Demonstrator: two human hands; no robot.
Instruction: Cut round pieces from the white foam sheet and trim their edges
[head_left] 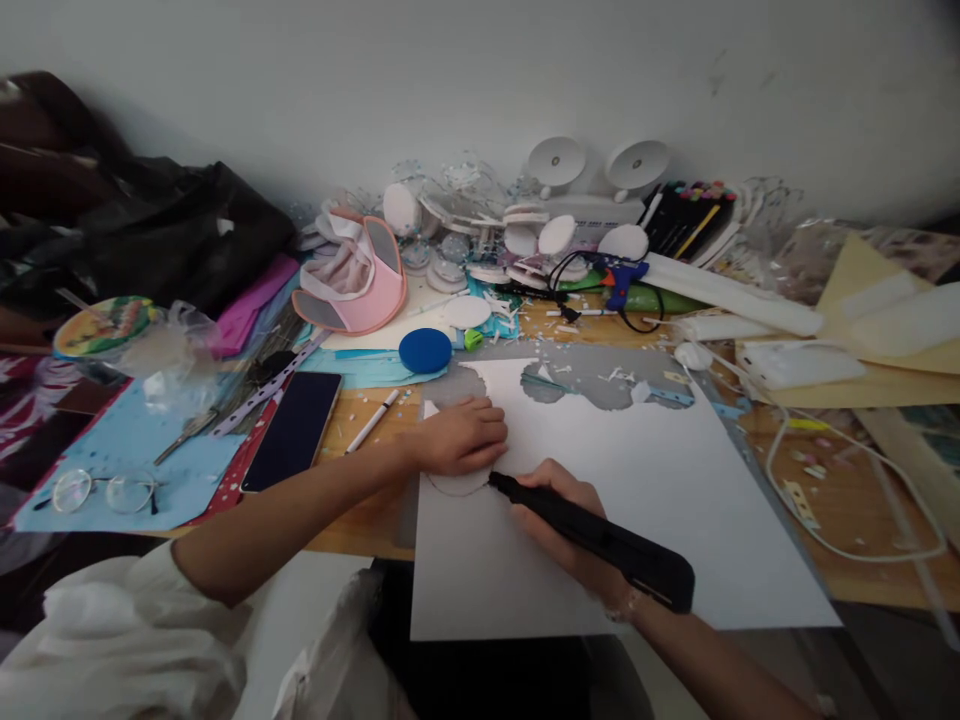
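A large white sheet (637,500) lies over a grey mat, with rounded pieces missing along its far edge. My right hand (559,500) is wrapped round a black pen-like tool (607,540), whose tip touches the sheet at the end of a thin curved line. My left hand (465,435) rests on the sheet's left part, just beyond that line, fingers pressed together and curled; whether anything is under them is hidden.
Left of the sheet are a phone (292,430), a white pen (372,421) and glasses (116,492). Beyond it sit a blue oval (425,351), a pink visor (386,280) and a blue glue gun (624,282). A white cable (855,555) loops at right.
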